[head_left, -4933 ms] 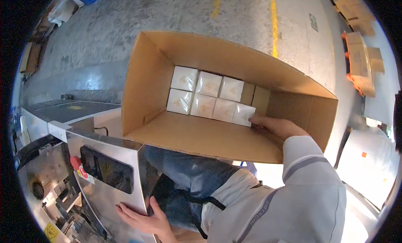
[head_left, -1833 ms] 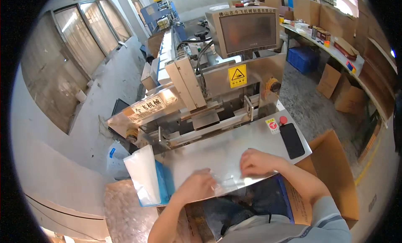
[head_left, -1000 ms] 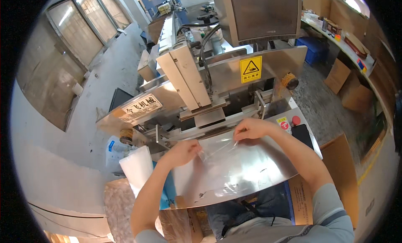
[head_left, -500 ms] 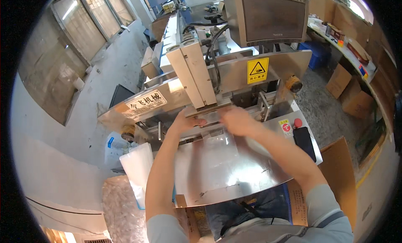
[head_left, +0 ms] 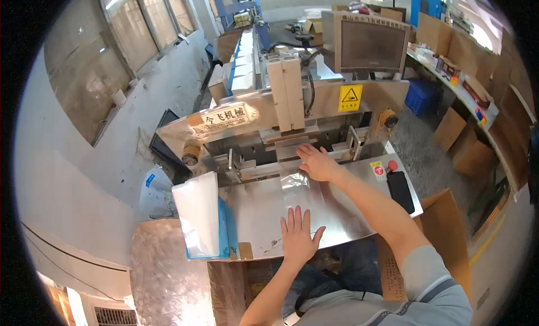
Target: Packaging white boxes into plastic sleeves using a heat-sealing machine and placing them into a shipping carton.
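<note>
My left hand [head_left: 300, 242] lies palm down with fingers spread on the near part of the metal worktop [head_left: 252, 205]. Farther off, my right hand [head_left: 319, 163] stretches its fingers over the front of the machine opening, below the upright metal block [head_left: 286, 96]. By its fingertips is a flat metal plate [head_left: 286, 153]; I cannot tell whether they touch it. A shiny clear plastic film [head_left: 296, 183] lies on the worktop between my two hands. To the left, a stack of thin whitish plastic sheets or bags [head_left: 196, 216] stands against a blue holder [head_left: 225, 228].
A wide metal crossbar [head_left: 328, 99] with a yellow warning sign spans the machine. A monitor [head_left: 372, 44] stands behind it. At the worktop's right are a red button [head_left: 392, 165] and a black phone-like slab [head_left: 400, 191]. An open cardboard box [head_left: 443, 230] sits at the lower right.
My left hand has left the machine opening and come back onto the near worktop, fingers spread. My right hand stays by the opening, its fingers now stretched out. The whole view has shifted.
</note>
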